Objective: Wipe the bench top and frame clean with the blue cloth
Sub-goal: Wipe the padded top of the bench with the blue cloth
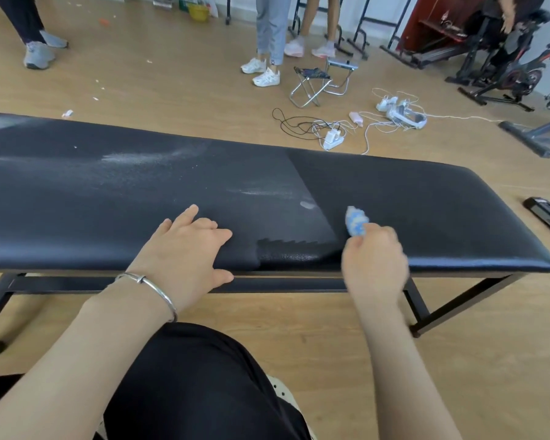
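A long black padded bench top [426, 198] stretches across the view on a black metal frame [299, 284]. Its right part looks dark and clean; the left and middle part carries pale dusty smears [134, 158]. My right hand [373, 262] is closed around a bunched blue and white cloth [356, 221], which pokes out above the fingers and presses on the top near the front edge. My left hand [185, 252] lies flat on the top's front edge, fingers spread, holding nothing. A silver bangle sits on that wrist.
Wooden floor lies all around. Behind the bench are a power strip with tangled cables [332, 139], a white headset [405, 115], a folding stool [308, 85] and several standing people's legs. Exercise bikes [505, 68] stand far right. My black-clad knee is in the foreground.
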